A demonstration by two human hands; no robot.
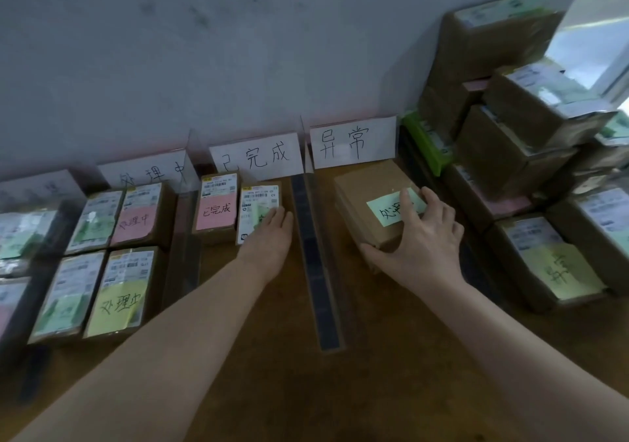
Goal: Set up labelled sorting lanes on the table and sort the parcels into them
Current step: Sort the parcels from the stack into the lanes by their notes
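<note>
White handwritten lane signs (256, 154) lean against the wall, and dark divider strips (315, 258) mark lanes on the brown table (272, 356). My left hand (270, 234) lies flat with straight fingers on a parcel with a white shipping label (257, 203), next to a parcel with a pink note (215, 207) in the middle lane. My right hand (422, 241) grips a plain brown parcel (369, 196) bearing a green note (388, 208) in the right lane, thumb at its near corner, fingers on top.
Several labelled parcels (117, 264) with pink, yellow and green notes fill the left lanes. A tall stack of brown parcels (510, 128) stands at the right by the wall, with one yellow-noted parcel (551, 264) near my right forearm.
</note>
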